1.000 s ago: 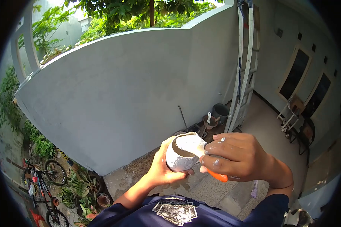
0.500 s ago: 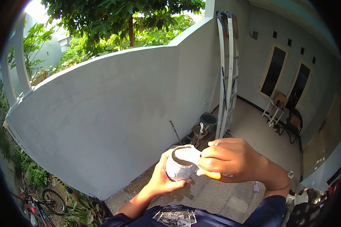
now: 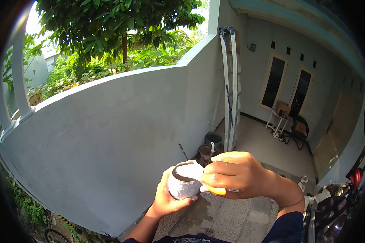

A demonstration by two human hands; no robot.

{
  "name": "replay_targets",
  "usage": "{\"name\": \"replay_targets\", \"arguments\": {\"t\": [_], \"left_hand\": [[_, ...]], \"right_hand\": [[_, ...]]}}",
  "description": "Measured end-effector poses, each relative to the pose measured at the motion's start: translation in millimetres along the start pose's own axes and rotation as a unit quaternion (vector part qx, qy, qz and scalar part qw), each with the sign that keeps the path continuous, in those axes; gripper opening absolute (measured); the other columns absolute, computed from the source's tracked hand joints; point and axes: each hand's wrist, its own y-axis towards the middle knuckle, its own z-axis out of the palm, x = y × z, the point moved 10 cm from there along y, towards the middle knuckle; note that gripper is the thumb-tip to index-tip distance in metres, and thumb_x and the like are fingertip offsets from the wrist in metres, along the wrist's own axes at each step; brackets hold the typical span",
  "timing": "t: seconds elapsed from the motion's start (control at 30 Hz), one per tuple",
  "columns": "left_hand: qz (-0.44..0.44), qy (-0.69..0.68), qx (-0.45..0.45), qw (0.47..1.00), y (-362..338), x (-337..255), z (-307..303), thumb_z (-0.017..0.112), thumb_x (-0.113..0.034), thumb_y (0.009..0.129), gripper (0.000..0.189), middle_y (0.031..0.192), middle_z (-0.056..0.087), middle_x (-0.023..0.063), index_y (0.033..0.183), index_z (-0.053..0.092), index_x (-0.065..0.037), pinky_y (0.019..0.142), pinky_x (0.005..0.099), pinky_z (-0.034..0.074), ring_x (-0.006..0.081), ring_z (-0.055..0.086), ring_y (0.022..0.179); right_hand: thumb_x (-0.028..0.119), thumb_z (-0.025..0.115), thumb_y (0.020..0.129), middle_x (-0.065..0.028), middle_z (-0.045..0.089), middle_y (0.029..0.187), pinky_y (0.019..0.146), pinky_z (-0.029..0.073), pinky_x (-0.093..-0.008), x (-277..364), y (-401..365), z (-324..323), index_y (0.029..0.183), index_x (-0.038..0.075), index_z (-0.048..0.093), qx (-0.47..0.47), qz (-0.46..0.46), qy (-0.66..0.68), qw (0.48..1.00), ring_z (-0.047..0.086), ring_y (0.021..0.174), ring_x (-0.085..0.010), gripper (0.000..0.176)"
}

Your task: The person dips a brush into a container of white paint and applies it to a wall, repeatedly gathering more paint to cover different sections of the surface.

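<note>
My left hand [image 3: 169, 195] is wrapped round a small round pot [image 3: 183, 188], its outside smeared with white. The pot's dark mouth tilts up towards me. My right hand [image 3: 234, 175] is closed on a flat, white-coated tool [image 3: 192, 170] with an orange handle [image 3: 216, 190]. Its flat end lies across the pot's mouth, touching or just over the rim. My fingers cover much of the handle, so the tool's exact kind cannot be made out. White specks dot the fingers of my right hand.
A grey plastered wall [image 3: 109, 117] stands ahead. A folded ladder [image 3: 230, 89] leans at its far end, with a dark bucket [image 3: 213, 139] and a brown pot [image 3: 205, 152] at its foot. A small white table [image 3: 278, 119] bears a box. A bicycle wheel [image 3: 54, 236] shows lower left.
The view has tilted up and turned slightly right. My hands, the pot and the tool sit a little further left in view, their hold unchanged.
</note>
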Motion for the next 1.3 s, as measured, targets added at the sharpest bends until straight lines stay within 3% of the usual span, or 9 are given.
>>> {"name": "replay_targets", "arguments": {"t": [0.2, 0.47, 0.7, 0.97, 1.13, 1.3], "left_hand": [[-0.019, 0.031, -0.004, 0.999, -20.7, 3.5, -29.1, 0.086, -0.015, 0.065, 0.088, 0.131, 0.052, 0.0163, 0.135, 0.035, 0.0, 0.104, 0.0386, 0.04, 0.0237, 0.052, 0.121], [-0.062, 0.109, -0.049, 0.991, -37.4, 8.5, -67.4, 0.088, -0.025, 0.06, 0.092, 0.127, 0.055, 0.0131, 0.133, 0.039, -0.001, 0.102, 0.0373, 0.042, 0.0219, 0.054, 0.119], [-0.075, 0.09, -0.043, 0.992, -42.3, 10.2, -78.0, 0.086, -0.017, 0.063, 0.087, 0.133, 0.051, 0.0141, 0.133, 0.038, 0.0, 0.103, 0.0378, 0.041, 0.0227, 0.05, 0.122], [-0.081, 0.096, -0.038, 0.991, -40.6, 25.1, -65.4, 0.087, -0.019, 0.063, 0.089, 0.131, 0.051, 0.0138, 0.134, 0.038, 0.0, 0.103, 0.038, 0.04, 0.0223, 0.05, 0.122], [-0.064, 0.091, -0.037, 0.993, -27.1, 30.6, -38.1, 0.087, -0.019, 0.063, 0.09, 0.13, 0.052, 0.0145, 0.134, 0.037, 0.0, 0.104, 0.0381, 0.039, 0.0227, 0.05, 0.122], [-0.053, 0.033, -0.048, 0.997, -9.6, 37.0, -1.3, 0.086, -0.013, 0.064, 0.087, 0.135, 0.049, 0.0172, 0.134, 0.036, 0.001, 0.106, 0.038, 0.036, 0.0237, 0.049, 0.124]], "right_hand": [[0.014, 0.071, 0.077, -0.0034, 0.062, 0.088, 0.062, 0.051, -0.0325, 1.8, 17.7, 25.0, 0.098, 0.008, 0.064, 0.025, 0.026, 0.046, 0.998, 0.062, 0.071, -0.0214, 0.023], [0.013, 0.077, 0.076, -0.0053, 0.063, 0.081, 0.056, 0.05, -0.0313, 5.4, 43.9, 41.9, 0.091, 0.007, 0.064, -0.017, 0.01, 0.081, 0.997, 0.062, 0.066, -0.0239, 0.021], [0.01, 0.075, 0.073, -0.0066, 0.064, 0.084, 0.058, 0.051, -0.0316, -3.4, 46.5, 52.4, 0.094, 0.005, 0.064, 0.0, 0.023, 0.112, 0.993, 0.062, 0.067, -0.0238, 0.024], [0.007, 0.072, 0.073, -0.0076, 0.063, 0.085, 0.059, 0.051, -0.0317, -16.3, 26.6, 51.8, 0.095, 0.003, 0.064, 0.012, 0.035, 0.12, 0.992, 0.061, 0.066, -0.024, 0.024], [0.008, 0.073, 0.076, -0.0106, 0.065, 0.085, 0.055, 0.05, -0.0305, -41.1, -6.7, 27.0, 0.093, 0.0, 0.064, -0.03, 0.06, 0.185, 0.98, 0.064, 0.067, -0.0247, 0.02], [0.01, 0.076, 0.078, -0.0094, 0.067, 0.087, 0.06, 0.052, -0.0278, -75.1, -48.3, -9.1, 0.093, 0.003, 0.064, -0.092, 0.08, 0.21, 0.97, 0.066, 0.071, -0.0212, 0.021]]}}
